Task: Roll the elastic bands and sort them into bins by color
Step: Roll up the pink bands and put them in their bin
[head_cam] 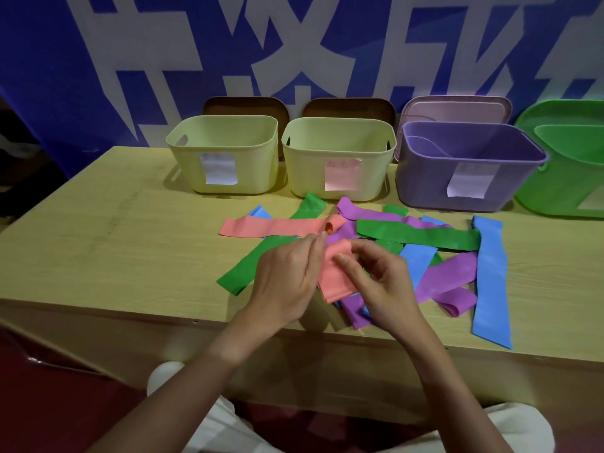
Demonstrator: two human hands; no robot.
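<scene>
Both hands at the worktop's (98, 256) near edge: left hand (284, 282) and right hand (376, 286) pinch a pink elastic band (333, 276), fingers curled round its upper end. Loose bands pile (425, 237) spreads behind, right of centre. Four bins line the far edge; purple bin (425, 184) nearest the pile. Worktop's left half bare.

Wall banner (294, 44): large white characters on blue, cropped by the frame, not readable.
Left yellow bin (222, 138): white paper label (218, 169), writing too blurred to read.
Second yellow bin (340, 142): pink paper label (342, 174), faint marks, unreadable.
Purple bin (470, 148): white paper label (469, 183), unreadable.
</scene>
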